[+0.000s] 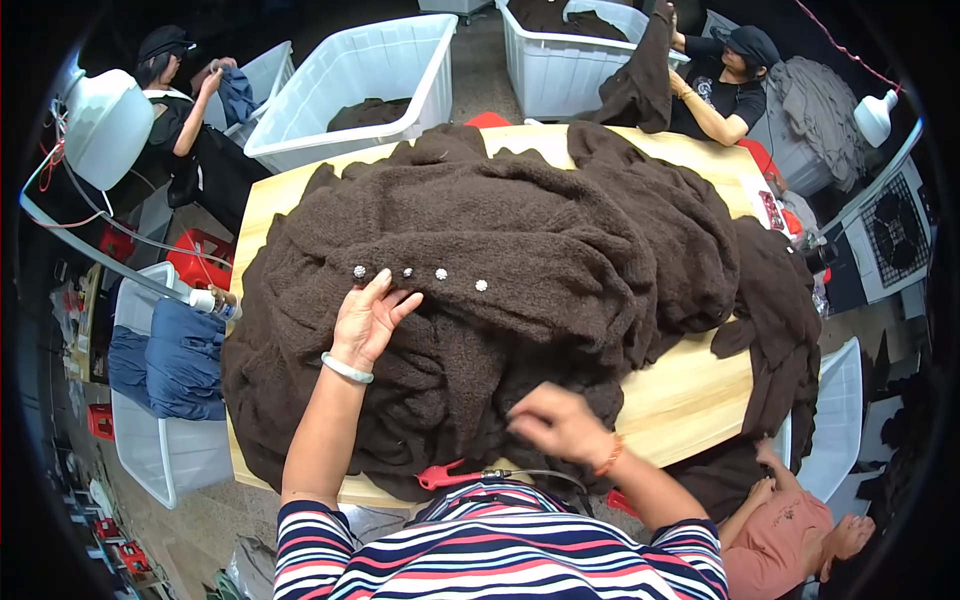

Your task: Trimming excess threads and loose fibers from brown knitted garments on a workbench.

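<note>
Lying near the table edge, red snips (446, 474) touch the dark knit (520, 250). Right hand (558, 424) rests blurred on its near fold; grip unclear. Farther left, left hand (367, 318) presses flat, fingers spread, below four buttons (418, 274). Knit covers the table (690, 395).

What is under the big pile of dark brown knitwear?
Under the dark brown knitwear lies a light wooden table, bare at its right side. The left hand presses on top. Whatever lies beneath the pile's middle is covered.

one head-worn fisheye looks down, close, probably slightly forward, over the table (690, 395).
</note>
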Tool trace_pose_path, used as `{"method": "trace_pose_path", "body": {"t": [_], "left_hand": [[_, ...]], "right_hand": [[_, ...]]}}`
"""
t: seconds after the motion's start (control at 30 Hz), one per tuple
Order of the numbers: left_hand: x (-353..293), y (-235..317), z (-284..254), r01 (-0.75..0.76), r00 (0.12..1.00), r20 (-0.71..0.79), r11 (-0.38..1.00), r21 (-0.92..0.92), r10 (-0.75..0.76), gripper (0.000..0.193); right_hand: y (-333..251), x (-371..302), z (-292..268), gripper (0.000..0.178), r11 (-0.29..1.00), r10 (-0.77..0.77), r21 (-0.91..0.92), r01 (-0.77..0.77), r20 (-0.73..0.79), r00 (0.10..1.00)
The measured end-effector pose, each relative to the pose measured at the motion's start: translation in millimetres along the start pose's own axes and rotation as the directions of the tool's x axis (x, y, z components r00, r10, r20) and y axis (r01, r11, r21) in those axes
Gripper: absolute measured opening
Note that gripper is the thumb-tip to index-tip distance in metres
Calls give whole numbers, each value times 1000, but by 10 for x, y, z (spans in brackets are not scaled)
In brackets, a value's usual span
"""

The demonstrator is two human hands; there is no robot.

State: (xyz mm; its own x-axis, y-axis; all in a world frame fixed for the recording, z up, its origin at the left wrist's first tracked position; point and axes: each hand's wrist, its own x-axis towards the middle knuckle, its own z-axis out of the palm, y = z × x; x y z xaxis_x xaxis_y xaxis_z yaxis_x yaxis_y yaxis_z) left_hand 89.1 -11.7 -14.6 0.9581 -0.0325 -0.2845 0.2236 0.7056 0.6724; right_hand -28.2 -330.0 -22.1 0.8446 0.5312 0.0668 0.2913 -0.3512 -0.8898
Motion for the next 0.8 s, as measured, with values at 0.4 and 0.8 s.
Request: {"method": "trace_pose_path", "body": {"t": [0.4,0.8], "left_hand": [[188,-36,-314,71,997,46,994,-85,-68,20],[190,-287,131,126,983,139,992,-24,-121,17]], "right_hand": [[921,-397,1352,63,909,251,-3,-417,803,541],[408,-721,623,29,963,211,-162,-217,-55,976]]}}
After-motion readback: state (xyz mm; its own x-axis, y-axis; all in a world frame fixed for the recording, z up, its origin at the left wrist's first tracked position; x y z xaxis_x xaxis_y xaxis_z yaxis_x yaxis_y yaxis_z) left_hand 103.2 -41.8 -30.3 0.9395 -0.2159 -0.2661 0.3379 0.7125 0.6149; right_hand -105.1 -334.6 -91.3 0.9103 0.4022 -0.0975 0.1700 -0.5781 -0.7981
